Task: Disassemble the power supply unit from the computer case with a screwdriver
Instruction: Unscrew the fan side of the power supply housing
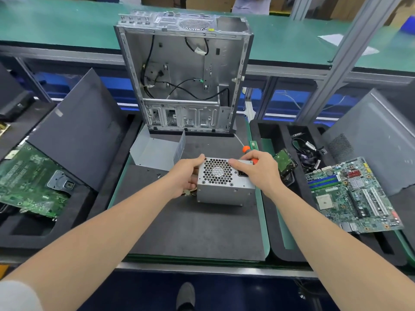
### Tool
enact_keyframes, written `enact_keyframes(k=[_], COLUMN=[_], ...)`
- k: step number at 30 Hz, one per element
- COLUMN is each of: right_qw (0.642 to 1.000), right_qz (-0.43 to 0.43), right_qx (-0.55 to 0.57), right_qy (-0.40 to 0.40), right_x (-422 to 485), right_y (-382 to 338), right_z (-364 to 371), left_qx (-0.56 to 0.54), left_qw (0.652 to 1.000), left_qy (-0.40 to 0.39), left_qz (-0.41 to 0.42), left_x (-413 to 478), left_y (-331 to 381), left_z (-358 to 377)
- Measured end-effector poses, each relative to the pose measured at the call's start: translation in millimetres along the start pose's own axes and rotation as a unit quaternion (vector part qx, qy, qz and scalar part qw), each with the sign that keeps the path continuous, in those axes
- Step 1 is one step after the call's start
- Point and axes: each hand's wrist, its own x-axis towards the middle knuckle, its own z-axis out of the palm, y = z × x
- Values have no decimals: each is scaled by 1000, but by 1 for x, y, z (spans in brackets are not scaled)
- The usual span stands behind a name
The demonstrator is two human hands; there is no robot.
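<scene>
Head view: power supply unit (224, 187) out of computer case (184, 72), sitting on black foam mat (197, 225) in front of it. Gripped either side by left hand (187, 173) and right hand (258, 169) (screwdriver (246, 149) tucked in right). Probably heavy, rigid sheet-metal box; best held by flat side walls, clear of fan grille (217, 171) and trailing wires (188, 194)

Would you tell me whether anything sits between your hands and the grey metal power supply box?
Nothing visible does: the left hand grips the grey metal power supply box and the right hand, holding an orange-handled screwdriver, rests directly on it.
</scene>
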Motion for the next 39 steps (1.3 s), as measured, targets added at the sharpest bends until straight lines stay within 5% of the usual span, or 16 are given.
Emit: enact_keyframes(k=[15,22,27,39], right_qw=[970,988,980,956], right_qz=[-142,-105,-123,-282], right_qx=[-186,-17,97,25], right_qy=[64,114,121,75], right_x=[19,12,6,-23], right_y=[-28,-62,-90,-118], right_z=[13,9,12,9], left_qx=[1,63,7,-66], left_qw=[999,987,986,980], left_qy=[-35,-14,-26,-32], left_qz=[22,145,166,186], left_x=[23,30,24,-3], left_y=[5,-10,-13,-38], left_z=[-13,-12,-11,-17])
